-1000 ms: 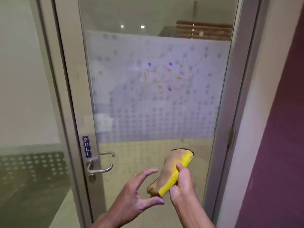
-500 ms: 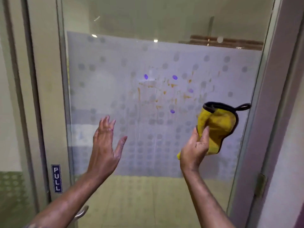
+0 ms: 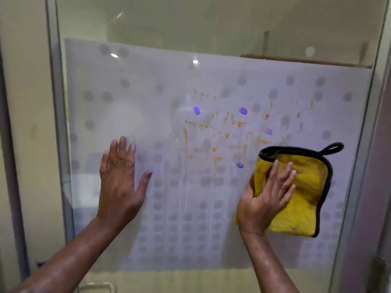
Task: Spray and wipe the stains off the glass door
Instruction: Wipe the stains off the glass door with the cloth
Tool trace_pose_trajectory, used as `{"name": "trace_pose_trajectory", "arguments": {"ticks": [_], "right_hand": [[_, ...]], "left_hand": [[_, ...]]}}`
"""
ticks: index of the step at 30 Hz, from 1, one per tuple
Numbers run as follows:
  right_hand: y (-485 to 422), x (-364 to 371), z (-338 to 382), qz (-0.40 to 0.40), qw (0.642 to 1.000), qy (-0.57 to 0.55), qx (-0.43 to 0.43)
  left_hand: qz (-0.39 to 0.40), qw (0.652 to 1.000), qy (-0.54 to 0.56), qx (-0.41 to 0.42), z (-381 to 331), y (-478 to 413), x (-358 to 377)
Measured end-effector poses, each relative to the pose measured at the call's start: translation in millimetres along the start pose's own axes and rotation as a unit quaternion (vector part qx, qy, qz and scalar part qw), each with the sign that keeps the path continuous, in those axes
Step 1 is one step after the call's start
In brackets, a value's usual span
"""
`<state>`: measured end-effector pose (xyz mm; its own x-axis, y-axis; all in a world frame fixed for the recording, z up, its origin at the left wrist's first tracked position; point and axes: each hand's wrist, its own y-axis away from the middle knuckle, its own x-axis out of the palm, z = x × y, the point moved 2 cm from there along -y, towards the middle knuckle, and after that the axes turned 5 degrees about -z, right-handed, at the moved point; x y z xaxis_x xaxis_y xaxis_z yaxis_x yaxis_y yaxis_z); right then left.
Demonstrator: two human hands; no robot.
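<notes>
At the far left a pale metal door frame (image 3: 57, 123) runs top to bottom, smooth and matte, edging the glass door (image 3: 148, 85). The glass carries a wide frosted band printed with rows of round grey dots, sparse near the top and packed close lower down; above the band the pane is clear.

The left hand (image 3: 120, 182) lies flat against the frosted band, palm to the glass, four fingers upright and close together, thumb splayed to the right. Its grip is fully spread and has hold of nothing.

Right of that hand, across the middle of the band, sit the stains (image 3: 213, 134): a scatter of thin orange-brown streaks and drips, too many to count, with pale wet runs trailing down below them. Among them are four small oval purple blobs (image 3: 197, 110), two side by side above, one further right, one lowest, just beside the cloth.

The right hand (image 3: 266, 199) presses one yellow cloth (image 3: 304, 199) against the glass, below and right of the stains. The cloth is thick, fuzzy microfibre, folded into a rough rectangle, bound with a black edge and a black hanging loop (image 3: 333, 147) at its top right corner. The fingers lie stretched over its face while the thumb curls round its left edge, a loose pinching grip.
</notes>
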<state>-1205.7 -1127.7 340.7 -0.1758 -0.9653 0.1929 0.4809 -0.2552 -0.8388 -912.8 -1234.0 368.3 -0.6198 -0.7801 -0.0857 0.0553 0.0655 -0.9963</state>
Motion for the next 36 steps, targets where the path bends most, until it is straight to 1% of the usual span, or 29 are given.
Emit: {"name": "trace_pose_trajectory", "arguments": {"ticks": [4, 6, 8, 11, 14, 16, 19, 20, 22, 25, 27, 29, 31, 32, 33, 34, 36], "right_hand": [[-0.7, 8.3, 11.8, -0.017, 1.0, -0.023, 0.005], [-4.1, 10.8, 29.1, -0.017, 0.999, -0.036, 0.0], [-5.1, 12.6, 57.9, -0.001, 0.998, -0.066, -0.018], [11.3, 16.9, 118.5, 0.052, 0.99, -0.093, -0.096], [56.9, 20.6, 169.7, 0.114, 0.972, -0.082, -0.188], [85.4, 19.3, 175.2, 0.139, 0.967, -0.089, -0.194], [101.9, 15.9, 135.1, 0.156, 0.97, -0.039, -0.183], [100.4, 12.1, 114.5, 0.158, 0.971, -0.031, -0.174], [86.9, 2.5, 72.5, 0.126, 0.984, -0.042, -0.118], [45.9, -12.1, 23.7, 0.018, 0.999, -0.033, 0.026], [11.4, -10.5, 0.4, -0.051, 0.991, -0.012, 0.121], [-28.4, -1.8, -16.9, -0.076, 0.977, -0.012, 0.2], [-70.8, 7.2, -23.4, -0.095, 0.96, -0.04, 0.26], [-91.0, 10.6, -18.0, -0.103, 0.954, -0.063, 0.274], [-108.9, 14.6, -7.5, -0.104, 0.954, -0.081, 0.27], [-122.6, 17.9, 8.5, -0.101, 0.96, -0.091, 0.245], [-137.6, 27.9, 48.9, -0.087, 0.981, -0.098, 0.144]], "left_hand": [[-0.016, 0.999, -0.019, 0.024, 1.5, 1.8, 4.8], [-0.019, 0.999, -0.027, 0.031, 1.7, 2.2, 5.3], [-0.014, 0.999, -0.029, 0.033, 2.4, 1.9, 4.8], [-0.01, 0.999, -0.023, 0.032, 2.2, 1.1, 3.9], [-0.031, 0.999, -0.004, 0.023, 0.7, -0.9, 3.1], [-0.043, 0.999, 0.012, 0.005, -1.1, -1.4, 2.0], [-0.038, 0.999, 0.006, 0.005, -2.4, -1.8, 0.0], [-0.038, 0.999, -0.007, 0.01, -2.1, -1.6, 0.0], [-0.043, 0.999, -0.024, 0.01, -1.8, -1.5, 0.9], [-0.044, 0.999, -0.03, 0.008, -1.5, -0.8, 3.0], [-0.041, 0.999, -0.03, 0.008, -0.8, -0.4, 3.1], [-0.039, 0.999, -0.031, 0.006, -1.0, -0.2, 3.1], [-0.039, 0.999, -0.034, 0.005, -2.1, -0.4, 3.3], [-0.038, 0.999, -0.036, 0.006, -2.4, -0.4, 3.5], [-0.036, 0.999, -0.039, 0.007, -2.7, -0.4, 3.6], [-0.035, 0.999, -0.041, 0.008, -2.9, -0.4, 3.7], [-0.035, 0.998, -0.044, 0.008, -3.0, -0.8, 4.1]]}}
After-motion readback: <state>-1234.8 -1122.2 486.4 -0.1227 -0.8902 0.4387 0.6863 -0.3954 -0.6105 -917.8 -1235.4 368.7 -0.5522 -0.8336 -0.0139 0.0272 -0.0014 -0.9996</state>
